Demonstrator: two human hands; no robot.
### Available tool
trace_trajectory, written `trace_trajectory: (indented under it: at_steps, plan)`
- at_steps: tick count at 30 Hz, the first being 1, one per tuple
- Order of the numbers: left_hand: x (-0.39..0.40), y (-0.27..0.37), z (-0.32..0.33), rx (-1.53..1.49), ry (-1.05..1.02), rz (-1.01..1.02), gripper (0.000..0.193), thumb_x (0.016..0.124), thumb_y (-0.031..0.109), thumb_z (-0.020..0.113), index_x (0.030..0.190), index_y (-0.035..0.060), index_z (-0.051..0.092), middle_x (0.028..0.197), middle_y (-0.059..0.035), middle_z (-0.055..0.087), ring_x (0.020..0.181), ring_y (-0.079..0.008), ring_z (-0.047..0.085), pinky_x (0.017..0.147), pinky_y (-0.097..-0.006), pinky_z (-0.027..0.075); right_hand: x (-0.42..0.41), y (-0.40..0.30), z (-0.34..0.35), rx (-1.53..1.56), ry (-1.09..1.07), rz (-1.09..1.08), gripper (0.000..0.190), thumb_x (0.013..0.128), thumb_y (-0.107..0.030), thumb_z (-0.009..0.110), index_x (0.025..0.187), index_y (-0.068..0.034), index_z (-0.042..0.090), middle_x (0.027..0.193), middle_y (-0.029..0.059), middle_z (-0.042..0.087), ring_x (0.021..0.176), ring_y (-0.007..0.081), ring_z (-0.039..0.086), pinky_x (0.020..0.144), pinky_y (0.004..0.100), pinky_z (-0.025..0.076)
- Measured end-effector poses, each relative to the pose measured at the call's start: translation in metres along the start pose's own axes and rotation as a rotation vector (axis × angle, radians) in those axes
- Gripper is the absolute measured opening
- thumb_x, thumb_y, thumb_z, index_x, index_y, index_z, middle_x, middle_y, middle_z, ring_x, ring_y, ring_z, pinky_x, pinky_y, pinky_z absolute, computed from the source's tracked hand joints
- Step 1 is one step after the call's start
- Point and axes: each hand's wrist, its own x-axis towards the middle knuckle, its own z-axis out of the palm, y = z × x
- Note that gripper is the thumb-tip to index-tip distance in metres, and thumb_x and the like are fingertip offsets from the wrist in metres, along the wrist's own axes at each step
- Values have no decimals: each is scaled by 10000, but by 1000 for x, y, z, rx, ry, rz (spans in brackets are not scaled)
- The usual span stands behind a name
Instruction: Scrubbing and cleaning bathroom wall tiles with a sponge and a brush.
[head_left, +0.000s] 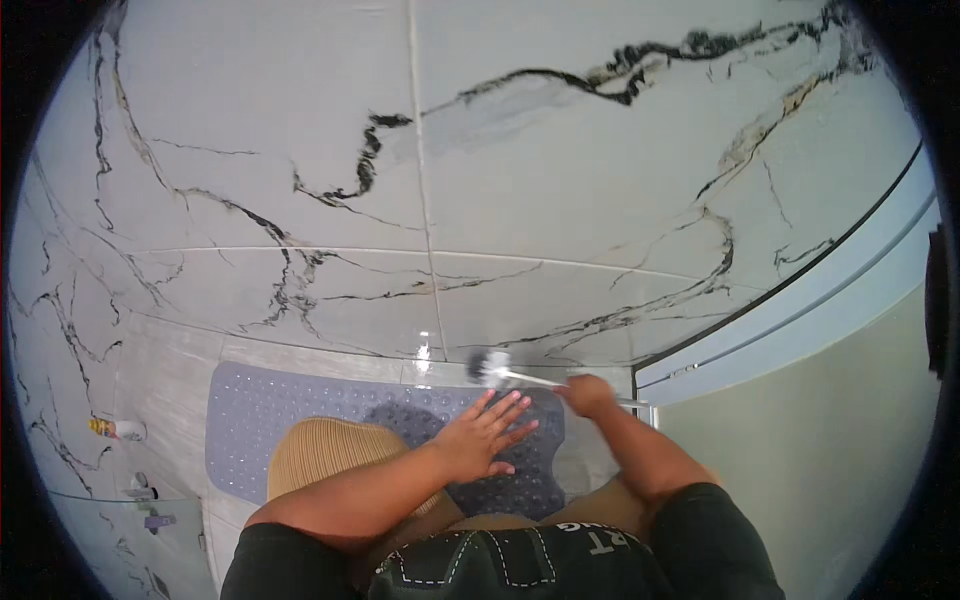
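Observation:
My right hand (591, 395) grips the handle of a long white scrub brush (536, 379). The brush head, with white and dark grey bristles, is blurred and lies at the foot of the marble-look wall (525, 315), by the floor strip behind the mat. My left hand (484, 439) has its fingers spread and holds nothing. It is over a bumpy grey-blue bath mat (300, 394); I cannot tell whether it touches the mat. My knee, in ribbed tan cloth (337, 454), covers part of the mat.
At the left, a white bottle with a yellow cap (120, 429) lies on grey floor tiles (169, 352). A glass panel (127, 540) stands at the lower left. On the right runs a pale frame (750, 349) with a dark edge, beside a beige surface (795, 442).

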Motion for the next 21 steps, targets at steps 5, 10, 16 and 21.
trace_trajectory:
  at_steps: [5, 10, 16, 21]
  plan:
    - [-3, 5, -11, 18, -28, 32, 709, 742, 524, 403, 1297, 155, 162, 1351, -116, 97, 1252, -262, 51, 992, -444, 42, -49, 72, -41, -52, 8, 217, 557, 741, -564, 369, 766, -62, 610, 806, 136, 589, 798, 289, 555, 687, 394, 429]
    - [13, 11, -4, 31, 18, 115, 706, 743, 530, 395, 1296, 157, 163, 1351, -116, 95, 1250, -276, 50, 988, -456, 44, -29, -14, -19, 147, 93, 91, 518, 740, -548, 393, 779, -71, 590, 826, 148, 575, 800, 319, 541, 691, 400, 419]
    - [-10, 3, -24, 21, 38, 24, 674, 746, 506, 406, 1283, 147, 212, 1340, -130, 127, 1245, -279, 81, 979, -472, 86, -77, 47, -84, 189, 175, 292, 527, 631, -590, 514, 647, -71, 610, 674, 143, 577, 687, 303, 555, 602, 382, 426]
    - [5, 8, -21, 20, 36, 34, 665, 747, 490, 419, 1281, 148, 219, 1341, -130, 125, 1244, -274, 99, 974, -478, 94, -57, -10, -66, 176, 100, 283, 561, 670, -622, 433, 792, -107, 617, 821, 131, 585, 813, 299, 548, 679, 389, 429]
